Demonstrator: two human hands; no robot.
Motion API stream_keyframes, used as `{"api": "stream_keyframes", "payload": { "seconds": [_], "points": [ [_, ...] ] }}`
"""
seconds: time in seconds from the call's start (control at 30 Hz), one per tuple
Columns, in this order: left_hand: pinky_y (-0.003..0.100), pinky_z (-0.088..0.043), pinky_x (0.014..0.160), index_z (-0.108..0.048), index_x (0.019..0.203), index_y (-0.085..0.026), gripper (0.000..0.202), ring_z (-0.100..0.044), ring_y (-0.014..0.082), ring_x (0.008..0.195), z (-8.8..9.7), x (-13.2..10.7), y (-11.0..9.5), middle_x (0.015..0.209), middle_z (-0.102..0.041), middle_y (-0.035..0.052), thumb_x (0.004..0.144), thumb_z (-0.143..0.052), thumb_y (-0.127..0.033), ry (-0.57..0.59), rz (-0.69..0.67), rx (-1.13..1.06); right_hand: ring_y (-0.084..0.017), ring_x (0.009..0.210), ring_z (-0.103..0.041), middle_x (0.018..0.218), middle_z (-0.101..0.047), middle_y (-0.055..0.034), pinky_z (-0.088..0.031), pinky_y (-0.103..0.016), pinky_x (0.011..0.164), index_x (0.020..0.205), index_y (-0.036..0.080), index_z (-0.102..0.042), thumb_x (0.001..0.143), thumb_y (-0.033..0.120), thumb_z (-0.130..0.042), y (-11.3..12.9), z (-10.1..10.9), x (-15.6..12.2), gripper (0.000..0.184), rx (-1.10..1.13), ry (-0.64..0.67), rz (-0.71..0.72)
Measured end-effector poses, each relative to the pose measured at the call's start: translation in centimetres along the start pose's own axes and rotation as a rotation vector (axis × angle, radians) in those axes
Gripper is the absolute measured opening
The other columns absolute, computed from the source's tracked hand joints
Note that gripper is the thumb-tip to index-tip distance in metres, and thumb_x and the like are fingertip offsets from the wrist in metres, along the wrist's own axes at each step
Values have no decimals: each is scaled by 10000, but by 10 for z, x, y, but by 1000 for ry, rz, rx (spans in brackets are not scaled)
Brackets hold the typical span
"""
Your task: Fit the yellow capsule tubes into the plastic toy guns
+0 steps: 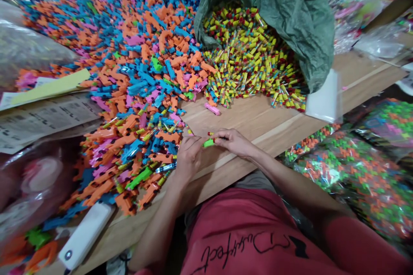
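My left hand (189,154) and my right hand (231,142) meet just above the wooden table in front of my body. Between their fingertips is a small green plastic toy piece (209,142), with both hands pinching at its ends. A bit of red and yellow shows by the right fingertips, too small to make out fully. Left of my left hand spreads a heap of orange, blue, pink and green toy pieces (138,137), some with black wheel-like parts. Small yellow and red capped tubes (245,64) spill from a green sack (297,21) beyond my hands.
A single pink toy piece (212,109) lies on the wooden table (274,124). Near the left front edge is a white device (87,234). Printed sheets (48,116) rest at the left. Clear bags of colourful toys (348,172) stand below the table's right edge.
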State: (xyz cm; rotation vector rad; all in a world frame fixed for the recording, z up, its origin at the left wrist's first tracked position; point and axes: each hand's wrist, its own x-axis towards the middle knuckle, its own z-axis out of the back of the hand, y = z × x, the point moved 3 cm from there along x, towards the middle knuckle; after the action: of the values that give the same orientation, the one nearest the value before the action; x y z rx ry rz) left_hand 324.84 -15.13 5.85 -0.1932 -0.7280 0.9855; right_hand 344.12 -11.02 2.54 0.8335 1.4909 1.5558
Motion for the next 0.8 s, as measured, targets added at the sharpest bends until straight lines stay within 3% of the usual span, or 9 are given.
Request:
{"api": "stream_keyframes", "payload": {
  "seconds": [0.23, 0.4, 0.53, 0.8],
  "points": [
    [369, -546, 894, -724, 1216, -213, 325, -663, 219, 978, 1, 0, -8, 1038, -755, 83, 999, -501, -120, 18, -42, 19, -213, 942, -658, 970, -733, -53, -488, -339, 896, 999, 228, -833, 913, 238, -651, 6, -2, -7, 201, -62, -32, -11],
    [365, -546, 920, -740, 1203, -205, 327, -667, 219, 976, -2, 1, -16, 1028, -759, 88, 1012, -487, -127, -62, -55, 76, -197, 882, -619, 941, -668, -65, -466, -315, 825, 1032, 197, -822, 918, 116, -569, 18, -5, -12, 288, -283, -159, 105],
    [354, -550, 888, -748, 1189, -213, 327, -665, 214, 956, -3, 0, -18, 1013, -760, 82, 1003, -494, -124, -27, -63, 36, -197, 893, -629, 918, -666, -52, -460, -316, 830, 1010, 196, -813, 933, 126, -574, 14, -6, -13, 260, -218, -81, 61],
    [319, -554, 840, -767, 1117, -216, 221, -676, 196, 934, -1, -5, -10, 1013, -765, 62, 969, -608, -175, -42, 208, -224, -191, 883, -592, 944, -592, -56, -445, -297, 769, 1135, 190, -777, 1033, 205, -514, 21, -3, -20, 283, -288, -64, 262]
  ]
}}
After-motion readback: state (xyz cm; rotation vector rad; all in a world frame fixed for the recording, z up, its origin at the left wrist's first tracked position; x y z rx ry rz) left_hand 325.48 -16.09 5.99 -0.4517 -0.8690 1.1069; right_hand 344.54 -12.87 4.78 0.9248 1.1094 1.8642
